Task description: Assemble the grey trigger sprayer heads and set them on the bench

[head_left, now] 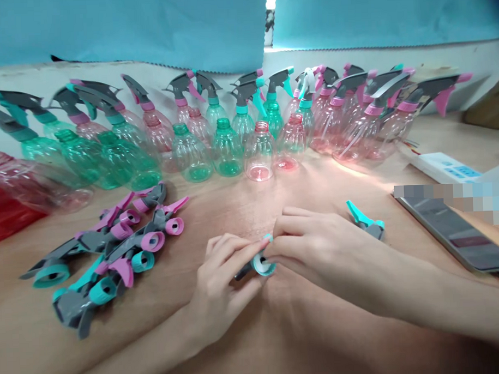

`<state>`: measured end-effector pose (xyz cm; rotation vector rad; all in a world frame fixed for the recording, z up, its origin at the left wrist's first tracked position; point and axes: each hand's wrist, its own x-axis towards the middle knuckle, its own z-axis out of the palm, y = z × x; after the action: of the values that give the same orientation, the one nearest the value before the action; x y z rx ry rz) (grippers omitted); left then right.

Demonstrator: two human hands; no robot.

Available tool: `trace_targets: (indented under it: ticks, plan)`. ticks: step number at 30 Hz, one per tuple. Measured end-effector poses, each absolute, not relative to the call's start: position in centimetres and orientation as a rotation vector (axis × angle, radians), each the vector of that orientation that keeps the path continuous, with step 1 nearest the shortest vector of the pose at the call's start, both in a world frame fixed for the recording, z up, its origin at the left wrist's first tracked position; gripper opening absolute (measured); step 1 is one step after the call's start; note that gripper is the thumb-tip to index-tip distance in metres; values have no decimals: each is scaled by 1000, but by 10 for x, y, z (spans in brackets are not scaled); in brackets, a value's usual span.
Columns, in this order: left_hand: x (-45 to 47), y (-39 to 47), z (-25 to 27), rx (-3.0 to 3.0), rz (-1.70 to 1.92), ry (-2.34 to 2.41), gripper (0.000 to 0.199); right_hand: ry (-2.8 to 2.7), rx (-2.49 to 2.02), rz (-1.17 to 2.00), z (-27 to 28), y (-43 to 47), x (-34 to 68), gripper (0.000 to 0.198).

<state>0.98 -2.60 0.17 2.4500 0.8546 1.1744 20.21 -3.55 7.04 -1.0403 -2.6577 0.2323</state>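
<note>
My left hand (pixel 226 278) is closed around a grey and teal trigger spray head (pixel 264 267), its round collar facing up toward me. Most of that spray head's body is covered by my fingers. Inside the collar a whitish part shows. My right hand (pixel 317 242) has its fingers pinched together right at the collar's mouth; whatever they hold is hidden. Just beyond my right wrist lies another grey and teal spray head (pixel 367 224). To the left, a pile of loose spray heads (pixel 112 241) with pink or teal collars rests on the table.
Open-necked clear bottles, green (pixel 227 149) and pink (pixel 260 154), stand in a row ahead. Behind and beside them are bottles with spray heads fitted (pixel 360 131). A phone (pixel 455 231) and a white power strip (pixel 449 166) lie right. A red bag (pixel 8 212) sits far left.
</note>
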Motion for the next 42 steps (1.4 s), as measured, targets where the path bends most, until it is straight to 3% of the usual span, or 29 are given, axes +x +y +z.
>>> trace_targets:
  ticks: [4,9,23,32,42]
  plan:
    - [8,-25,0,2465,1154,820,32,-2773,-1011,3,74,-42,197,18]
    - [7,-24,-1,2496,1111,830,27,-2833,-956,-45,72,-41,195,18]
    - [8,-26,1,2458,1128,910,33,-2562,-1084,149,57,-35,192,15]
    - [7,-26,-4,2473,1109,851,28,-2737,-1037,374,74,-31,208,14]
    - [6,-25,0,2463,1110,904,27,-2671,-1051,223,59,-33,198,10]
